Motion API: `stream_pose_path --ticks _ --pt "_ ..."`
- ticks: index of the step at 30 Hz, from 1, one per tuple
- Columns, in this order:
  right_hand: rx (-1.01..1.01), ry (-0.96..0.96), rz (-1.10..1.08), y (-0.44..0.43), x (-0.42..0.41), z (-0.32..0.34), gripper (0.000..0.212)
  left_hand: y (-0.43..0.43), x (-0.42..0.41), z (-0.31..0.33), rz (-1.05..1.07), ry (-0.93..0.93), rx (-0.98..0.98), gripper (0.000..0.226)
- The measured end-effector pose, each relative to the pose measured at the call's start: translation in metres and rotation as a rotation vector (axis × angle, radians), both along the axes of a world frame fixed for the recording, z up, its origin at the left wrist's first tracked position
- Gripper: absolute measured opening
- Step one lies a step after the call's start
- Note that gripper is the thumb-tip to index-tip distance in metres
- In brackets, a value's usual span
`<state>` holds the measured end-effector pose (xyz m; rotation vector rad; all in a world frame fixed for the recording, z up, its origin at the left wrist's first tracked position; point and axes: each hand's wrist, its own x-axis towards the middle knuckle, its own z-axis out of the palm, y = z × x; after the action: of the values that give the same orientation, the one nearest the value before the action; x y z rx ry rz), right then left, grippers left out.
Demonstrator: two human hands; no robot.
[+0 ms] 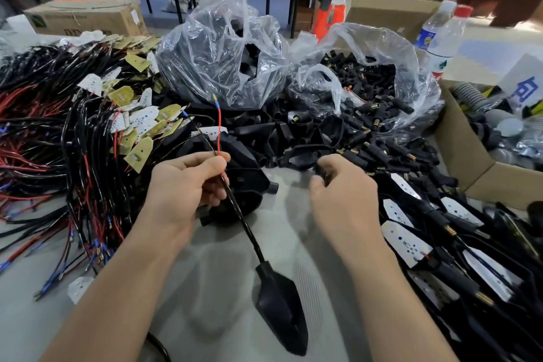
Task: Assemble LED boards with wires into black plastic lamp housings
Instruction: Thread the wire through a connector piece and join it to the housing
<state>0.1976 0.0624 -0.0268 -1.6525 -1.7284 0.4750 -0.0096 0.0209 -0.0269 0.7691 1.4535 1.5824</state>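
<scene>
My left hand (188, 185) pinches a black sleeved cable (244, 223) whose red wire (219, 129) sticks up past my fingers. The cable runs down into a black lamp housing (282, 308) hanging low near the table's front. My right hand (343, 194) is curled around a small black part (323, 170) at the edge of a heap of black connectors. Empty black housings (249, 185) lie just behind my left hand. Wired LED boards (141, 126) are heaped to the left.
Two clear bags, one of black housings (226, 56) and one of black connectors (370, 79), stand at the back. Finished assemblies with white LED boards (408, 241) are stacked on the right. A cardboard box (470, 156) and two water bottles (443, 35) sit at far right.
</scene>
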Motion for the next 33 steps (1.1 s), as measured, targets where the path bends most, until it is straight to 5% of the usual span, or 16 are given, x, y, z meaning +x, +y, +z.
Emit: stream_pose_path --ticks 4,9,11,15,21,24,27,30,33 --pt "-0.164 -0.481 0.132 -0.001 -0.005 -0.013 0.037 0.004 -0.001 -0.003 0.045 0.12 -0.053 0.026" --pt "-0.169 -0.259 0.071 0.0 -0.007 -0.012 0.025 -0.003 -0.003 -0.01 0.246 0.722 -0.037 0.018" --pt "-0.175 -0.153 0.122 0.0 -0.007 -0.016 0.042 0.0 0.001 -0.009 0.249 0.579 0.023 0.021" --pt "-0.142 0.171 0.172 0.0 -0.011 -0.012 0.051 0.003 0.001 0.005 0.27 -0.03 0.134 0.023" --pt "-0.49 0.622 0.428 -0.021 -0.026 0.002 0.042 -0.009 -0.018 0.013 0.331 -0.093 0.227 0.018" --pt "-0.598 0.444 0.829 -0.035 -0.032 0.008 0.011 -0.01 -0.013 0.014 0.308 -0.143 0.261 0.02" --pt "-0.634 0.147 0.998 -0.042 -0.035 0.003 0.02 -0.009 -0.012 0.015 0.299 -0.199 0.286 0.021" --pt "-0.554 0.236 0.93 -0.038 -0.035 0.003 0.013 -0.007 -0.017 0.017 0.346 -0.263 0.303 0.02" --pt "-0.218 0.209 0.567 -0.024 -0.026 0.003 0.018 -0.005 -0.025 0.015 0.383 -0.247 0.277 0.018"
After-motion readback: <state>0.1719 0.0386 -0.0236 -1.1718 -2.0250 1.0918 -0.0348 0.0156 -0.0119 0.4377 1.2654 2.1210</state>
